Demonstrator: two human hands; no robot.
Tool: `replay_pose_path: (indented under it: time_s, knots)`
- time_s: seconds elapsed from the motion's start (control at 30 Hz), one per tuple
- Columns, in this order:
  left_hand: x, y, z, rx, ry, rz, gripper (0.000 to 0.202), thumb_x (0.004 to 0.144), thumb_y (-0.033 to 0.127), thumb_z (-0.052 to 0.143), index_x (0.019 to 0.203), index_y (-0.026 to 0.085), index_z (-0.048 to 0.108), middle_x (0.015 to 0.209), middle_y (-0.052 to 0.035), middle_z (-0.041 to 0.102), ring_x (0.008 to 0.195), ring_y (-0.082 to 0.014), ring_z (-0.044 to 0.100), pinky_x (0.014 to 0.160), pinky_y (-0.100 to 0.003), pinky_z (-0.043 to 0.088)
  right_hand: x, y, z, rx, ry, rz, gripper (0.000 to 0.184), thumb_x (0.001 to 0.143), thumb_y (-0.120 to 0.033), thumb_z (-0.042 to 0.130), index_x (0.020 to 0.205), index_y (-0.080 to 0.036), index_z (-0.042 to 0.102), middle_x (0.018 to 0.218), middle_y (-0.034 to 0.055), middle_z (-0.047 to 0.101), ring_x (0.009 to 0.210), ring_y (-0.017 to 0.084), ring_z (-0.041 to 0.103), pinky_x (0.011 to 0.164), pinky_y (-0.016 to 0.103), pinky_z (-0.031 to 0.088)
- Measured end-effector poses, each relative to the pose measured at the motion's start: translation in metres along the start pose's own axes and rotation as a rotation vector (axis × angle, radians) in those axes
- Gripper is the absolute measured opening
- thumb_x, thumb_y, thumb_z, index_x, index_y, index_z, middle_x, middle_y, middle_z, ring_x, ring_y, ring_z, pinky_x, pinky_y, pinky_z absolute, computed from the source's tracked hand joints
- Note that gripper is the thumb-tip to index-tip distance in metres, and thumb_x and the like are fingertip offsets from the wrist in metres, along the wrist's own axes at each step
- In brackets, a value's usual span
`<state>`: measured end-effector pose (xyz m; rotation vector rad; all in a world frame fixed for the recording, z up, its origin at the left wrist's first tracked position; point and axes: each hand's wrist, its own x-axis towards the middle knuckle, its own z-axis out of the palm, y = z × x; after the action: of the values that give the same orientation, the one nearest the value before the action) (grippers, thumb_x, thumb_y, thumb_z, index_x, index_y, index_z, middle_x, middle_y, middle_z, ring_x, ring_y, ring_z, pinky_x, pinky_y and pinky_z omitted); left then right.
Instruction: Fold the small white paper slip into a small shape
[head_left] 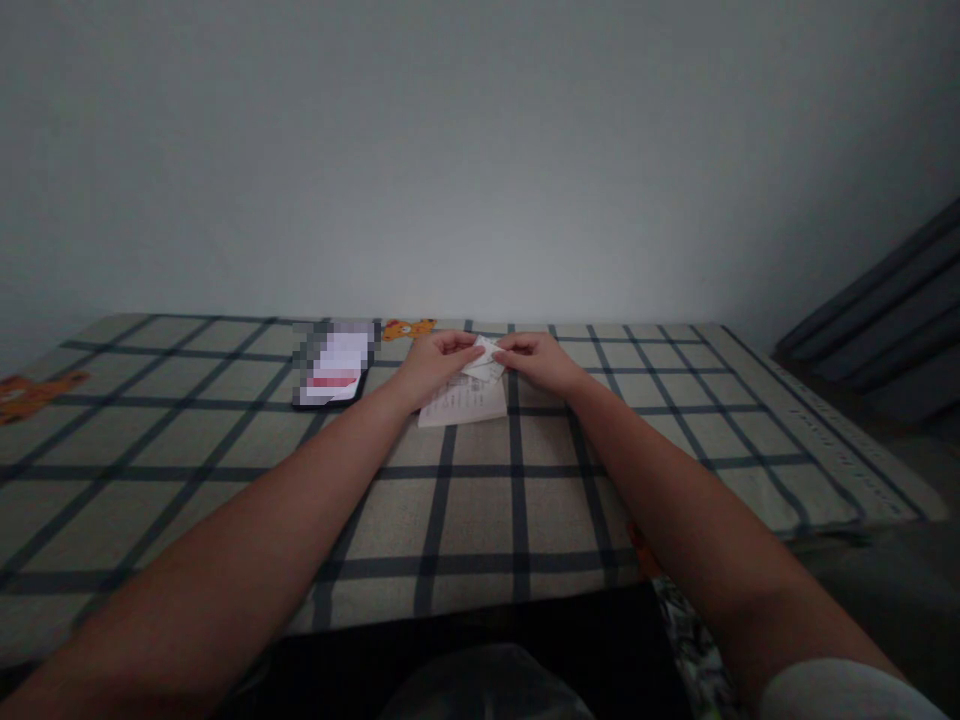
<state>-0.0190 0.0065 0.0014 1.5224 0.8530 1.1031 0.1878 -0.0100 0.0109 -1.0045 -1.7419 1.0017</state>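
A white sheet of paper with dark print on it is between my two hands, near the middle of the table. Its upper part is folded or bunched up, while the lower part hangs or lies toward me; I cannot tell if it touches the cloth. My left hand pinches the folded part from the left, thumb pointing right. From the other side my right hand pinches the same part between thumb and fingers. The curled fingertips of both hands are partly hidden.
A phone with a lit, blurred screen lies left of my hands. The table wears a checked tablecloth with orange animal prints. Behind it rises a plain wall. Dark pleated fabric is at the far right.
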Motion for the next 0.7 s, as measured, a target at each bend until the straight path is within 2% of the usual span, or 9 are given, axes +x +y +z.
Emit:
replay_pose_path:
  time_s: [0.17,0.37,0.53,0.7]
  knots:
    - [-0.0010,0.0008,-0.0009,0.087,0.068,0.000,0.035,0.067,0.044,0.081,0.089,0.017,0.076,0.086,-0.0061,0.075,0.073,-0.0167,0.065,0.070,-0.030,0.051,0.0010,0.0037,0.0018,-0.005,0.018,-0.017,0.025,0.076,-0.040,0.071,0.085,-0.017,0.075,0.084,0.0048,0.073,0.074,0.015,0.063,0.069,0.028,0.048]
    - [-0.0040,0.0059,-0.0003,0.154,0.121,0.033,0.029,0.072,0.044,0.078,0.086,0.019,0.078,0.084,-0.0051,0.076,0.071,-0.0167,0.064,0.068,-0.030,0.050,0.0030,0.0030,0.0028,0.059,0.060,-0.068,0.028,0.074,-0.039,0.075,0.094,-0.019,0.073,0.097,0.0052,0.073,0.085,0.015,0.064,0.079,0.029,0.051]
    - [-0.0061,0.0094,0.0013,0.215,0.136,0.102,0.029,0.074,0.044,0.076,0.089,0.019,0.079,0.086,-0.0055,0.076,0.078,-0.0197,0.066,0.075,-0.033,0.052,0.0039,0.0036,-0.0004,0.033,0.037,-0.060,0.025,0.071,-0.036,0.078,0.088,-0.018,0.074,0.092,0.0048,0.072,0.085,0.016,0.064,0.084,0.033,0.051]
    - [-0.0039,0.0070,0.0010,0.191,0.156,0.128,0.032,0.072,0.046,0.077,0.090,0.019,0.079,0.089,-0.0059,0.076,0.083,-0.0205,0.067,0.079,-0.034,0.052,0.0048,0.0073,-0.0033,-0.050,-0.009,-0.171,0.023,0.073,-0.036,0.078,0.091,-0.022,0.076,0.110,0.0066,0.070,0.104,0.019,0.064,0.098,0.037,0.047]
